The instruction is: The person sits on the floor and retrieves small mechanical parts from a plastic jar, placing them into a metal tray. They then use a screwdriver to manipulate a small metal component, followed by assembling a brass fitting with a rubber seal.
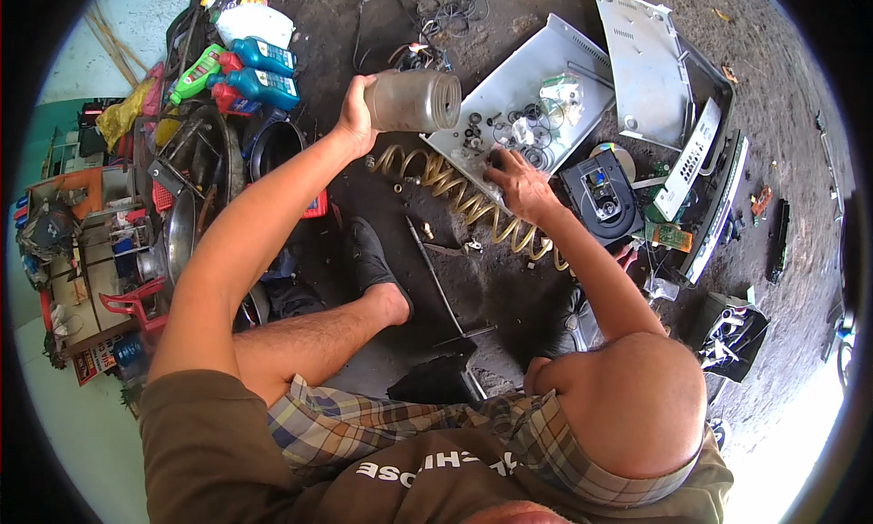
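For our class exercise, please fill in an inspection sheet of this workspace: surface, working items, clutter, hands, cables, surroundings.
Surface: dark, stained floor.
Working items: jar, held sideways, threaded end to the right; grey tray with rings and other small parts.
Clutter: yellowish coil along the tray's near edge; disc drive right of it; bottles at upper left.
Hands: left hand grips the jar; right hand reaches into the tray, grip unclear.
Cables: dark tangle beyond the jar.
Surroundings: pale wall at left; bright light at lower right.
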Demonstrator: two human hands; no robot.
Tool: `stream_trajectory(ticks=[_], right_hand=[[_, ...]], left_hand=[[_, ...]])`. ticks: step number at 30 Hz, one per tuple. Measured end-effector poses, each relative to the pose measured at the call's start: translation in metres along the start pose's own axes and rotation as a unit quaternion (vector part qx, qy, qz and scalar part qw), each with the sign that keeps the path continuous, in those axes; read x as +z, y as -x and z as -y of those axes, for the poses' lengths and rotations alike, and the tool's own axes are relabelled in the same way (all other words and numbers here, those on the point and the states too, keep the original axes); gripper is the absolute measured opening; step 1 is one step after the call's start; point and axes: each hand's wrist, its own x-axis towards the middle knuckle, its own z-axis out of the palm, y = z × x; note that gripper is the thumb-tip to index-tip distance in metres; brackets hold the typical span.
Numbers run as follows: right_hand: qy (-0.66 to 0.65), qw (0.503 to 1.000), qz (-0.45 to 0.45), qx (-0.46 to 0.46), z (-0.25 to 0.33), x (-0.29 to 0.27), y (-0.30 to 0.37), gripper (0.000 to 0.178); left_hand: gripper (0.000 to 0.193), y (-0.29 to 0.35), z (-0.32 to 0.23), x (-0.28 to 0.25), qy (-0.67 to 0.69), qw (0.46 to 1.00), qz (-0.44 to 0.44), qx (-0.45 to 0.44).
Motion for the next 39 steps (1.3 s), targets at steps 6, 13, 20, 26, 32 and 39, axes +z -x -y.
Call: stream_trajectory(ticks=[6, 13, 20, 26, 32, 39], right_hand=[[-0.026, 0.999, 0.03, -0.002, -0.001, -0.005, 0.0, 0.047], [-0.059, 0.998, 0.015, -0.013, -0.001, -0.011, 0.002, 0.054], [-0.069, 0.997, -0.018, -0.009, 0.0, -0.021, 0.007, 0.07], [-0.151, 0.987, -0.043, 0.022, 0.004, -0.024, 0.011, 0.074], [-0.194, 0.976, -0.096, -0.01, 0.009, -0.011, -0.011, 0.059], [-0.24, 0.956, -0.169, 0.003, 0.02, -0.03, -0.002, 0.05]], left_hand=[[0.063, 0.001, 0.0, -0.006, 0.021, 0.999, 0.019, -0.023], [0.067, 0.004, -0.005, -0.014, 0.081, 0.984, 0.143, -0.075], [0.074, 0.006, -0.012, 0.004, 0.087, 0.973, 0.191, -0.1], [0.076, 0.005, -0.013, 0.014, 0.101, 0.965, 0.215, -0.113], [0.075, 0.004, -0.011, 0.02, 0.11, 0.958, 0.23, -0.128], [0.075, 0.007, -0.009, 0.023, 0.103, 0.955, 0.251, -0.123]])
